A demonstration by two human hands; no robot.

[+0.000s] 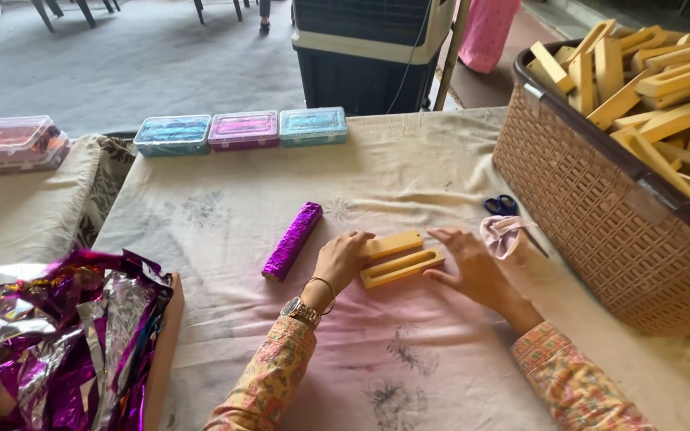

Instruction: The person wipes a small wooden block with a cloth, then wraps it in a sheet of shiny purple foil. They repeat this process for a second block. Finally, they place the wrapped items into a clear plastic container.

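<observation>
Two yellow wooden blocks (399, 257) lie bare, side by side, mid-table towards the near edge; long axis runs left-right, right end tilted slightly towards the far edge. Left hand (343, 259) has fingers curled over their left ends; right hand (473, 267) rests flat, fingers spread, at the right ends. One foil-wrapped bar (292, 240) lies finished just left. Foil sheets (57, 335) wait at the near-left corner; basket (592, 199) at the right edge is full of unwrapped blocks. Wrapping judged barely begun.

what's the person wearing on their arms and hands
Both arms are in long sleeves of peach-orange fabric with a small floral print. The left hand has a wristwatch and a thin bangle at the wrist. The right hand is bare, with no gloves or visible rings.
</observation>
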